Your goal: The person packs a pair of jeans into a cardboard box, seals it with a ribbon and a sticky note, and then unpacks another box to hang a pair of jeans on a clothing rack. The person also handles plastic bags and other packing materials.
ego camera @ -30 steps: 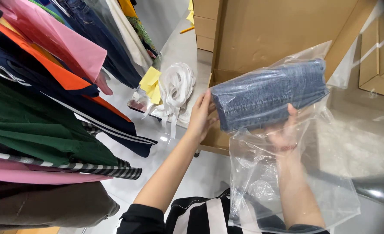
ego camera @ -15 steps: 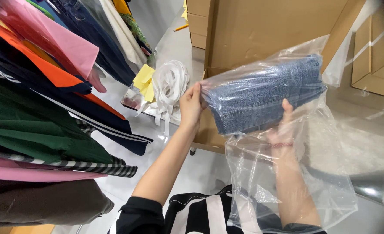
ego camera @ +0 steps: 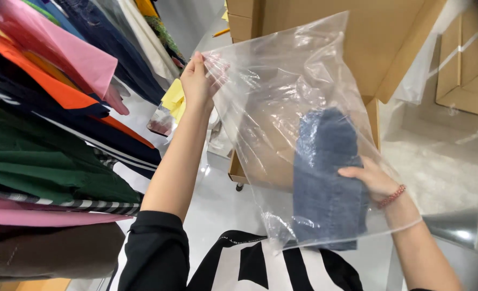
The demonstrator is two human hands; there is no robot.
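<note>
Since half a second ago: the folded blue denim garment [ego camera: 328, 178] has turned from lying crosswise up between your hands to hanging lengthwise, low inside the clear plastic bag [ego camera: 287, 108], and your left hand has risen to the bag's top corner.

Nearest you, your right hand [ego camera: 371, 178] is closed on the denim's right edge, thumb across the front; whether it grips through the film or from inside the bag, cannot tell. A red bead bracelet [ego camera: 391, 196] sits on that wrist. The garment fills the bag's lower right, its bottom end near the bag's lower edge.

Up and to the left, your left hand [ego camera: 196, 81] pinches the bag's upper left corner between fingertips and thumb, holding the film stretched.

Left of your left arm: a row of hanging clothes [ego camera: 50, 124] in pink, orange, navy and green. Just past your left hand, a yellow folded piece [ego camera: 174, 99]. Behind the bag, brown cardboard boxes [ego camera: 390, 37].
</note>
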